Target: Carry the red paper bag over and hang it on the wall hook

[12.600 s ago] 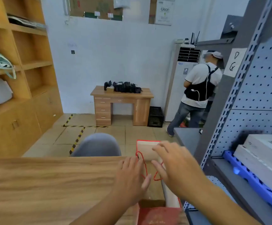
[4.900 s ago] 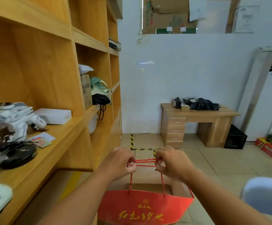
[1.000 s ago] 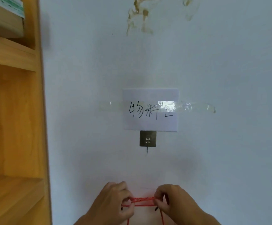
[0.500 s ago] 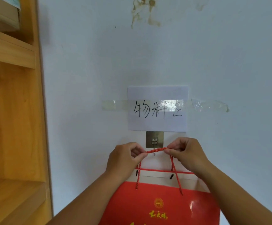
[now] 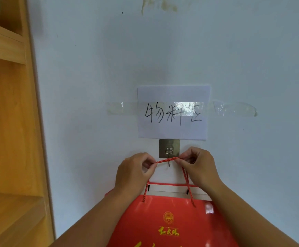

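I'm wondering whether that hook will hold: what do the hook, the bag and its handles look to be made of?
The wall hook looks like brushed metal: a dull grey square plate with a thin shiny wire hook, probably stuck on. The red bag looks like glossy coated paper, with a bright glare patch and crisp folded edges. The handles are twisted red cord, likely synthetic; both hands pinch them.
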The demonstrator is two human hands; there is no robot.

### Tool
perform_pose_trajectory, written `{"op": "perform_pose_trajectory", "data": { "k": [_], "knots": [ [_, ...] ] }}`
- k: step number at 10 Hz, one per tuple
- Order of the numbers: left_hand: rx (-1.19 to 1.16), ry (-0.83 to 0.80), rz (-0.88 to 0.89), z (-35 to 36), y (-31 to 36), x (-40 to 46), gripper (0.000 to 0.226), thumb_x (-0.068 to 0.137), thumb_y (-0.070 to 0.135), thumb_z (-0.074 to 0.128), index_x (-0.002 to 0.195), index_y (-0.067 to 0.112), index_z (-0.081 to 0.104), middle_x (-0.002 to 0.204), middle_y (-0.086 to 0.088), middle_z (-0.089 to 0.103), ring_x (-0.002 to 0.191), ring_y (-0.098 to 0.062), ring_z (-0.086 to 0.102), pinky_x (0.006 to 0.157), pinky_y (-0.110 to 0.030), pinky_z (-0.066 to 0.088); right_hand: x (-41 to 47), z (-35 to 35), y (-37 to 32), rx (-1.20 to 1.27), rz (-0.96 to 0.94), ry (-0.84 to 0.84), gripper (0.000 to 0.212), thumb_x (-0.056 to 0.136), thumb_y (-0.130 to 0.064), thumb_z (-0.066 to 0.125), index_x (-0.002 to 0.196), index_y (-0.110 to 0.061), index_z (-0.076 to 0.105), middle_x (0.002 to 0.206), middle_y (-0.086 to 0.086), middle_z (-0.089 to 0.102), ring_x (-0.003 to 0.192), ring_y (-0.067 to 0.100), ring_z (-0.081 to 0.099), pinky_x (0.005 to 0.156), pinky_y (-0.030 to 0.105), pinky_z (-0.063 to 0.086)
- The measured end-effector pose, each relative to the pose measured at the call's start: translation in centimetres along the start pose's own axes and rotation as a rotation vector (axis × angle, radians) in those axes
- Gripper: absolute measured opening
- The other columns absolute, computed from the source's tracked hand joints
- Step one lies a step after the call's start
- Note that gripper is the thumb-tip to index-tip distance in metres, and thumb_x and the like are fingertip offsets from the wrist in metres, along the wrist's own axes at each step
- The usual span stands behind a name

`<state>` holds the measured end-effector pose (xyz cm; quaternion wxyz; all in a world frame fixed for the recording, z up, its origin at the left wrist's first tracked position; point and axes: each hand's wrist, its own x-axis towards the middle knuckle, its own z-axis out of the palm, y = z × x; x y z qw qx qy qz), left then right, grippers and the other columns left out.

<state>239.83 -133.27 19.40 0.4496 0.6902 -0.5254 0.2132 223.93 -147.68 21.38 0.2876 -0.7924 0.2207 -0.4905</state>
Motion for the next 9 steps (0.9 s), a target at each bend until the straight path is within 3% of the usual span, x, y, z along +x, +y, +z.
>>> {"op": "perform_pose_trajectory", "data": {
  "k": [1, 2, 3, 4, 6, 7, 8, 9],
  "knots": [
    [0.045, -0.031, 0.039, 1.0, -0.6, -0.4, 0.014, 0.083, 0.026, 0.082, 0.085, 0.033, 0.070, 0.076, 0.019, 0.065, 0.070, 0.002, 0.058, 0.064, -0.011, 0.044, -0.4, 0.3, 1.3, -0.087, -0.036, -0.028, 0.026, 0.077, -0.008, 0.084, 0.068, -0.025, 0.067, 0.065, -0.005, 0.067, 0.059, 0.005, 0.058, 0.056, 0.015, 0.046],
    [0.084, -0.039, 0.095, 2.0, -1.3, -1.3, 0.015, 0.082, 0.026, 0.083, 0.087, 0.030, 0.070, 0.077, 0.016, 0.065, 0.068, -0.001, 0.057, 0.065, -0.020, 0.049, -1.7, 0.9, 2.7, -0.236, -0.145, -0.090, 0.023, 0.083, -0.010, 0.079, 0.074, -0.024, 0.062, 0.070, -0.009, 0.064, 0.065, 0.008, 0.058, 0.059, 0.019, 0.047],
    [0.162, -0.008, 0.228, 2.8, -1.5, -2.6, 0.014, 0.085, 0.025, 0.080, 0.093, 0.022, 0.069, 0.083, 0.008, 0.067, 0.071, -0.009, 0.057, 0.067, -0.025, 0.048, -3.4, 1.8, 3.8, -0.461, -0.433, -0.120, 0.019, 0.089, -0.010, 0.072, 0.080, -0.018, 0.057, 0.076, -0.004, 0.057, 0.069, 0.013, 0.048, 0.057, 0.033, 0.045],
    [0.293, 0.015, 0.398, 3.2, -1.5, -3.3, 0.011, 0.093, 0.023, 0.071, 0.101, 0.016, 0.067, 0.089, -0.001, 0.065, 0.074, -0.017, 0.056, 0.066, -0.035, 0.052, -4.4, 2.0, 4.4, -0.528, -0.554, -0.129, 0.013, 0.091, -0.006, 0.070, 0.087, -0.012, 0.059, 0.081, 0.003, 0.058, 0.072, 0.019, 0.050, 0.055, 0.039, 0.048],
    [0.240, -0.018, 0.401, 3.0, -1.6, -4.5, 0.019, 0.096, 0.025, 0.064, 0.113, 0.016, 0.064, 0.094, -0.001, 0.064, 0.079, -0.019, 0.057, 0.065, -0.038, 0.053, -5.6, 1.9, 2.8, -0.430, -0.363, -0.055, 0.010, 0.093, -0.024, 0.070, 0.089, -0.018, 0.062, 0.077, -0.006, 0.057, 0.066, 0.010, 0.050, 0.057, 0.029, 0.048],
    [0.183, -0.038, 0.330, 2.4, -0.9, -6.7, 0.029, 0.096, 0.027, 0.062, 0.122, 0.014, 0.064, 0.108, -0.003, 0.066, 0.096, -0.019, 0.059, 0.080, -0.038, 0.054, -6.7, 0.6, 1.4, -0.401, -0.299, -0.043, 0.014, 0.099, -0.036, 0.060, 0.095, -0.022, 0.062, 0.081, -0.009, 0.058, 0.070, 0.008, 0.055, 0.061, 0.024, 0.047],
    [0.086, -0.029, 0.290, 0.9, -0.1, -11.3, 0.034, 0.092, 0.029, 0.068, 0.123, 0.018, 0.066, 0.121, 0.000, 0.065, 0.114, -0.018, 0.056, 0.103, -0.034, 0.044, -9.3, -0.7, 0.2, -0.425, -0.210, -0.003, 0.023, 0.101, -0.044, 0.046, 0.098, -0.027, 0.062, 0.088, -0.012, 0.062, 0.079, 0.003, 0.057, 0.066, 0.016, 0.045],
    [0.047, -0.089, 0.326, 0.2, 0.5, -18.5, 0.035, 0.085, 0.036, 0.071, 0.117, 0.025, 0.063, 0.115, 0.004, 0.067, 0.111, -0.013, 0.057, 0.104, -0.033, 0.042, -12.0, -5.2, -2.0, -0.226, -0.121, 0.118, 0.015, 0.103, -0.036, 0.050, 0.101, -0.031, 0.064, 0.098, -0.014, 0.070, 0.089, 0.008, 0.064, 0.074, 0.018, 0.050]
  ]
}}
